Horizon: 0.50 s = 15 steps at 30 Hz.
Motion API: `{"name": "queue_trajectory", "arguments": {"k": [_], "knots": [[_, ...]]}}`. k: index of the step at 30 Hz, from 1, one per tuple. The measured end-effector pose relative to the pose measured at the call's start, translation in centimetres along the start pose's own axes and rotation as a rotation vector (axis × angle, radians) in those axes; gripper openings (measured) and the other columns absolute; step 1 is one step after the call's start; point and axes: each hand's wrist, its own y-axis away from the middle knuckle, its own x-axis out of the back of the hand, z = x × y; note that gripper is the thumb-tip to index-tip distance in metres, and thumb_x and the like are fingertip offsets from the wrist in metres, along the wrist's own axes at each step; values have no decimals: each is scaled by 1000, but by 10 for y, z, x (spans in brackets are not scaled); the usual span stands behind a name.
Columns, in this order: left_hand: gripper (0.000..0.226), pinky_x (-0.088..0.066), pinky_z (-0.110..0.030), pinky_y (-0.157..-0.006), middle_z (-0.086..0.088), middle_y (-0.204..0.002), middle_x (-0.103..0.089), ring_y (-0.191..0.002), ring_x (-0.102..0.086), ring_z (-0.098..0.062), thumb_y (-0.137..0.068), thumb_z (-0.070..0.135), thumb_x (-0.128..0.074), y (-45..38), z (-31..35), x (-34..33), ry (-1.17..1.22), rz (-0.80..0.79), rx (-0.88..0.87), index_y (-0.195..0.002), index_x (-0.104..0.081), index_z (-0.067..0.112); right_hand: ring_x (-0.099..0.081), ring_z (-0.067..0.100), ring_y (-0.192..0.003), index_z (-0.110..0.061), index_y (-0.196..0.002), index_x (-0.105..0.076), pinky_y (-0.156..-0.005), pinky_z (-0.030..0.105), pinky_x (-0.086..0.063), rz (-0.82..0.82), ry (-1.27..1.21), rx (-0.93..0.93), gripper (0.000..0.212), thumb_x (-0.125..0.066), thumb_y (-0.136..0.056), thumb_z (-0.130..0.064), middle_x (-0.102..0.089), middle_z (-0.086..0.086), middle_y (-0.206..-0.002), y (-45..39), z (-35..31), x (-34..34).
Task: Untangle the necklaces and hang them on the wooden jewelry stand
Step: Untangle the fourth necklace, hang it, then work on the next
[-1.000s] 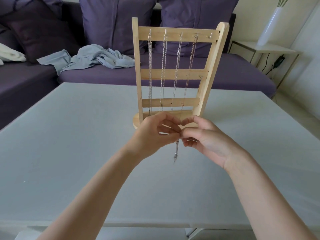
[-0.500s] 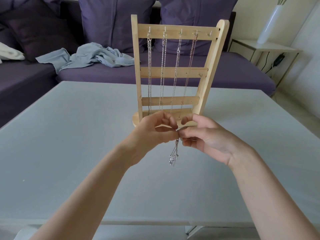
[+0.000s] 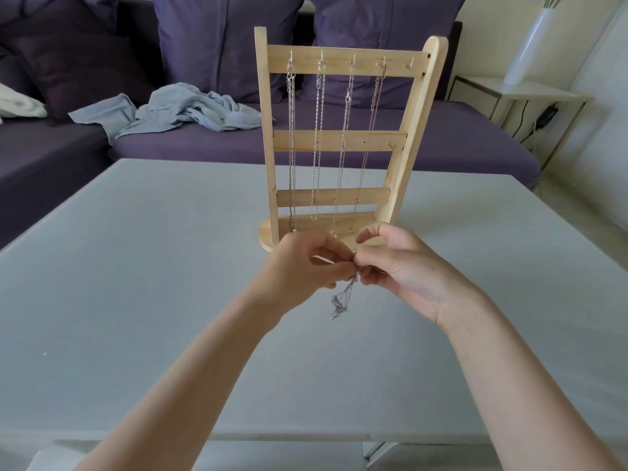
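I count four silver chain necklaces hung on pale wooden ladder-style jewelry stand; fifth hook free. Left hand and right hand both pinch bunched thin silver necklace above grey table, before stand. Remaining, my judgement: untangle, hang.

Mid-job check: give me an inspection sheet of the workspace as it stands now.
Surface: pale grey table, only the stand on it.
Job's things: wooden jewelry stand upright, four silver chains on top-bar hooks, rightmost hook free; bunched silver necklace dangling.
Clutter: crumpled light blue cloth on purple sofa.
Grips: left hand and right hand both pinch the necklace.
Cables: black cord under white side table.
Surroundings: white vase.
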Motion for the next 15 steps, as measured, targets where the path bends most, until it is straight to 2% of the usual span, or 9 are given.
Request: {"name": "queue_trajectory", "arguments": {"k": [6,11,13,15], "knots": [[14,-44,-13,-56,3,-72,-64,-62,-56,-7,-79,3,-68,-1,1,5,34,34,34,-81,-59,13,-46,14,-56,-13,-90,-50,-59,25,-41,-3,1,19,24,-54,-81,9,-55,12,-72,-3,-4,-7],[21,-41,-15,-55,6,-64,-51,-52,-45,-6,-82,-1,-60,1,1,16,318,-53,181,-76,-51,17,-45,14,-54,-11,-89,-49,-58,23,-42,-96,56,32,23,-52,-81,10,-51,5,-62,-5,-5,-11],[24,-40,-14,-52,7,-63,-48,-48,-44,-3,-84,-2,-56,-1,0,23,374,-3,212,-73,-49,19,-44,13,-53,-12,-88,-49,-59,23,-41,-84,80,31,24,-53,-81,10,-51,4,-63,-5,-5,-9],[22,-42,-14,-52,8,-63,-49,-49,-46,-3,-84,0,-56,-2,-1,29,334,52,202,-74,-51,19,-43,13,-53,-12,-87,-49,-58,23,-41,-59,51,31,24,-52,-81,11,-51,5,-66,-5,-4,-8]]}}
